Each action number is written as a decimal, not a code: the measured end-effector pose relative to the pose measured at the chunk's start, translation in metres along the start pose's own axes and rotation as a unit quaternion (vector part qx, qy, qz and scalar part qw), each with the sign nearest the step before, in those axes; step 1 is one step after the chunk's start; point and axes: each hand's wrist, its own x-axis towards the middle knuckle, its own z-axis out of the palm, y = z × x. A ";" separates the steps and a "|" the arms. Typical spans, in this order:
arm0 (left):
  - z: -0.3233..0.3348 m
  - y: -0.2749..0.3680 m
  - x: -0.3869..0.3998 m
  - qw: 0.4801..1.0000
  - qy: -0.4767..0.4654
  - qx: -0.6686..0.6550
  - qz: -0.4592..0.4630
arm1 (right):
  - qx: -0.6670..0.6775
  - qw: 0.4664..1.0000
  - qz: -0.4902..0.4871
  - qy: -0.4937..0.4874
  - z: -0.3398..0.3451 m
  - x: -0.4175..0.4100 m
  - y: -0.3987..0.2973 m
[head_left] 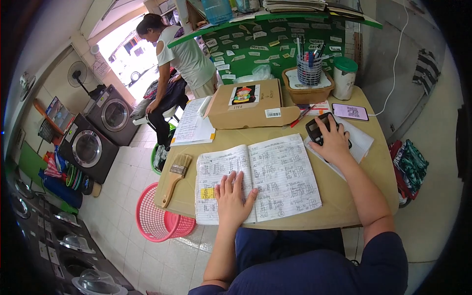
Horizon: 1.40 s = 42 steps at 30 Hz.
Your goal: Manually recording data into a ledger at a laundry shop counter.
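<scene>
An open lined notebook (284, 177) filled with handwriting lies on the tan table (273, 135) before me. My left hand (234, 199) rests flat on its left page, fingers spread, beside a yellow-highlighted patch. My right hand (333, 142) lies over a black calculator (314, 129), with its fingers apart and covering most of the keys. Under the calculator are loose white papers (356, 138). A phone (350, 111) with a lit screen showing a printed-style code lies just beyond, a white cable (392, 79) plugged into it.
A paintbrush (177, 179) lies left of the notebook. Behind it stand a cardboard box (247, 107), a pen basket (309, 70) and a green-lidded jar (344, 83). A pink basket (147, 210) is on the floor. Another person (186, 55) bends over clothes near washing machines (88, 147).
</scene>
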 end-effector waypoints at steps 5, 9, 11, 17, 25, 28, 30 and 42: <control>-0.001 0.001 -0.001 1.000 -0.002 0.007 -0.005 | 0.002 1.000 0.006 -0.004 0.000 0.001 -0.001; -0.001 0.001 -0.001 1.000 0.009 -0.005 0.002 | 0.000 1.000 0.007 -0.004 -0.001 0.000 -0.002; -0.001 0.001 0.000 1.000 -0.007 0.005 -0.009 | -0.003 1.000 0.005 0.000 -0.001 0.001 -0.002; -0.001 0.000 -0.001 1.000 -0.014 0.005 -0.014 | -0.006 1.000 0.010 -0.001 -0.001 0.000 -0.002; -0.001 0.001 -0.001 1.000 0.011 -0.008 0.001 | -0.010 1.000 0.006 -0.009 0.002 0.000 0.000; 0.000 0.000 -0.001 1.000 0.012 -0.010 0.000 | -0.005 1.000 0.006 -0.011 0.002 0.000 0.001; 0.000 -0.001 -0.001 1.000 0.015 -0.014 0.000 | 0.000 1.000 -0.003 0.008 0.003 0.001 0.001; 0.001 -0.002 -0.001 1.000 0.003 -0.003 -0.001 | 0.003 1.000 0.011 -0.010 0.011 0.000 0.001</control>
